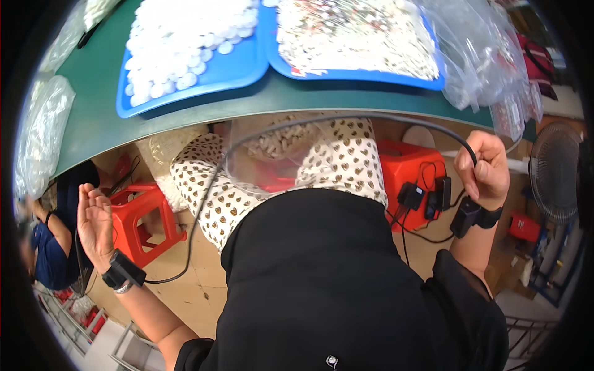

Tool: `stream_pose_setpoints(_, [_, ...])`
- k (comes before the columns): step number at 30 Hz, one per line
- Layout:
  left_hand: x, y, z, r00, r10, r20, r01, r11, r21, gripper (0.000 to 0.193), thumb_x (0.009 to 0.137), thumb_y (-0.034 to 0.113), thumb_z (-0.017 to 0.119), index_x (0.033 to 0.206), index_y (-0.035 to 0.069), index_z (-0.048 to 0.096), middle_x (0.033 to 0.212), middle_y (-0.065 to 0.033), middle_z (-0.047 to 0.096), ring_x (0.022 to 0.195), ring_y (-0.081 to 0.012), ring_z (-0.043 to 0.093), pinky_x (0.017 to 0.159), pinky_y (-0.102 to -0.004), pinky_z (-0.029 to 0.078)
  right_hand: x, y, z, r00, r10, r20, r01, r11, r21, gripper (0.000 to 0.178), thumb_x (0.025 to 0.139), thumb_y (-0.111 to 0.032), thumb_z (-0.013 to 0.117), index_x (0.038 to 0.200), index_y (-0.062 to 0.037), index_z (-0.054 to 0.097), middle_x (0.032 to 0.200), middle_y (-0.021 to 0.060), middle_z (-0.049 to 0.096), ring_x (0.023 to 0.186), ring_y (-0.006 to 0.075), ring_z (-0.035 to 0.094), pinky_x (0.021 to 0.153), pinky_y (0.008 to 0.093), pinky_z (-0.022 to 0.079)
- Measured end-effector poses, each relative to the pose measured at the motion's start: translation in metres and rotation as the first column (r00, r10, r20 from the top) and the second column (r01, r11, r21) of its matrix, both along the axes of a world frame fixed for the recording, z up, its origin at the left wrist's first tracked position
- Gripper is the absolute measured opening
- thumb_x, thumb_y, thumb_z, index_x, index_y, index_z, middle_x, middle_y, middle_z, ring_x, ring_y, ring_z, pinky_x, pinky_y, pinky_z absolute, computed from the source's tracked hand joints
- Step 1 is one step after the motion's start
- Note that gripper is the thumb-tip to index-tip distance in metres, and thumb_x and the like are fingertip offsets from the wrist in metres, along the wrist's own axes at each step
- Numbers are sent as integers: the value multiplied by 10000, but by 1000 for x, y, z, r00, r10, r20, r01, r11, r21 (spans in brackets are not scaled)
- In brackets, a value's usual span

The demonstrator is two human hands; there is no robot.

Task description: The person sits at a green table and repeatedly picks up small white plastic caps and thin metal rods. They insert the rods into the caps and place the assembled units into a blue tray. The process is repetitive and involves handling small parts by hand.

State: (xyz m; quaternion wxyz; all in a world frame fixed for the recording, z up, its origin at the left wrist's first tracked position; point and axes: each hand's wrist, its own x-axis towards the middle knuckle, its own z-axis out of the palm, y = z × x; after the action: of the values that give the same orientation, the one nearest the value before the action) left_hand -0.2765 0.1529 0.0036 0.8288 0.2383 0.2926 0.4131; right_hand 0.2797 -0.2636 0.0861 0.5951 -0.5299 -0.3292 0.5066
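My left hand is raised off to the left, beside a red plastic stool. Its fingers point up and hold nothing. On the far right, my right hand has its fingers curled round a black cable. From the black device on my left wrist, that cable arches over my lap to the right hand. A second black device is strapped to my right wrist. Between my thighs sits a clear plastic container with small white pieces inside.
On the green table, one blue tray bears round white pieces, another blue tray thin whitish pieces. Clear plastic bags lie at the right. A red stool with black adapters and a fan stand right. Another person sits left.
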Motion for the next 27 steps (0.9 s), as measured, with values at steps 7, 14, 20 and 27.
stream_pose_setpoints(7, [18,8,33,991,-69,114,69,998,2,252,1023,33,440,1249,-67,486,1137,-123,553,958,-201,508,866,-329,447,2,3,32,866,199,459,12,909,-416,122,931,-82,609,943,38,626,623,23,592,511,52,537,487,195,429])
stream_pose_setpoints(14, [49,12,57,985,-112,129,102,991,81,245,1018,2,423,1243,-88,452,1139,-132,503,951,-205,475,853,-333,434,2,-18,35,617,272,739,130,890,-436,99,946,-80,613,946,19,622,680,5,584,569,64,554,538,226,460])
stream_pose_setpoints(20, [85,13,84,964,-170,204,156,984,83,253,1012,-20,407,1255,-82,438,1134,-119,480,938,-203,460,850,-340,420,-11,-25,78,204,-282,937,617,781,100,89,905,-79,651,942,2,646,770,4,608,664,73,567,576,231,426])
stream_pose_setpoints(27, [100,22,104,946,-262,193,225,955,195,217,1002,-29,423,1214,-72,433,1091,-106,459,933,-191,447,843,-332,408,25,-67,101,-298,-504,811,433,686,585,209,985,-105,583,1157,-17,662,875,29,655,681,45,543,570,170,417])
